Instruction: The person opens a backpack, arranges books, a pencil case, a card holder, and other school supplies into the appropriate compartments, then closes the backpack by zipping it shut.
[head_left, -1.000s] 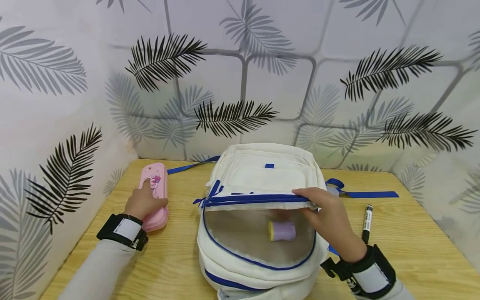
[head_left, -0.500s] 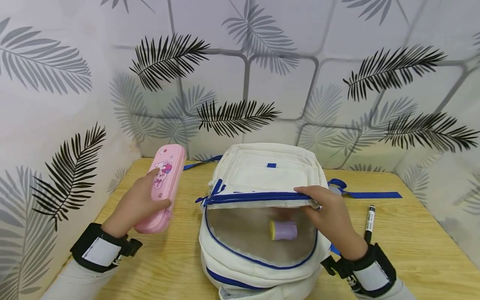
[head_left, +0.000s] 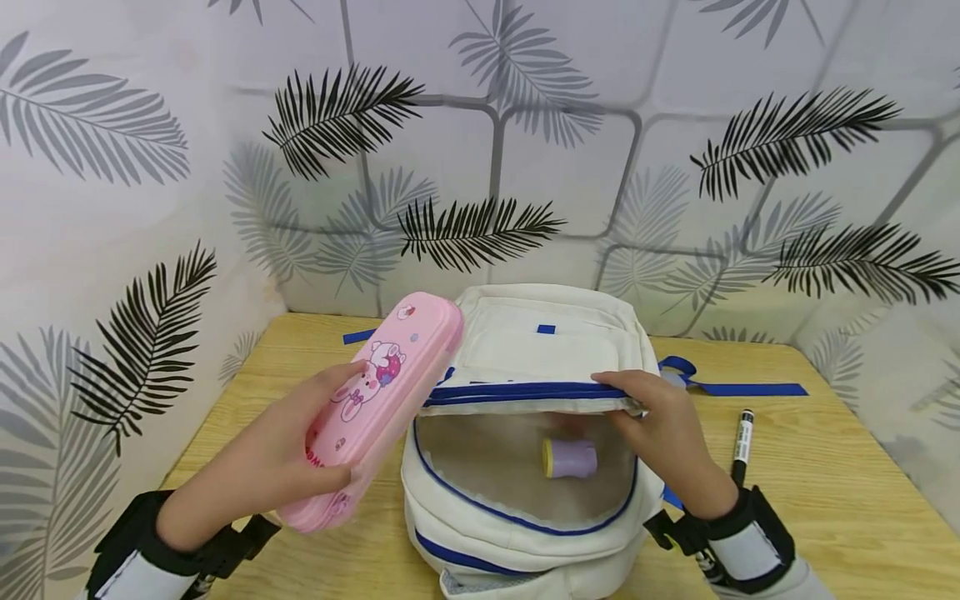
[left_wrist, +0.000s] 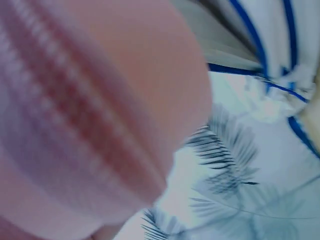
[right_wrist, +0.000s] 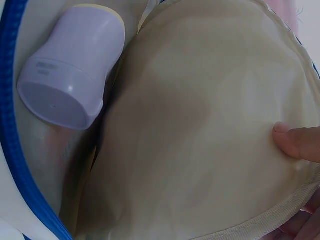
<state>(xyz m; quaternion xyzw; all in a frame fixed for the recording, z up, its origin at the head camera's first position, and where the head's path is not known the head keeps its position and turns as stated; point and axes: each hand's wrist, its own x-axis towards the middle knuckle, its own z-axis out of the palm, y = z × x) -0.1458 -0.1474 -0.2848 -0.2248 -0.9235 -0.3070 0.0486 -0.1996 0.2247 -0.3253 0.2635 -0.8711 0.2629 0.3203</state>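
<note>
My left hand point(head_left: 277, 450) grips a pink pencil case point(head_left: 390, 375) with a cartoon rabbit printed on its lid, raised and tilted over the table at the left side of the backpack. In the left wrist view the case's zipped edge point(left_wrist: 80, 110) fills much of the picture, blurred. The white backpack point(head_left: 525, 533) with blue trim lies with its main compartment unzipped. My right hand point(head_left: 667, 433) pinches the edge of its flap point(head_left: 525, 400) and holds it up. Inside lies a purple cylindrical container point(head_left: 572, 458) with a yellow end, seen larger in the right wrist view.
A black and white marker point(head_left: 742, 446) lies on the wooden table point(head_left: 840, 467) right of the backpack. Blue straps point(head_left: 750, 389) spread out on both sides of the bag. Leaf-patterned cloth point(head_left: 540, 183) rises behind and at the sides.
My left hand has lifted the pencil case off the table's left side and brought it right and nearer, towards the backpack. The right hand keeps its hold on the flap.
</note>
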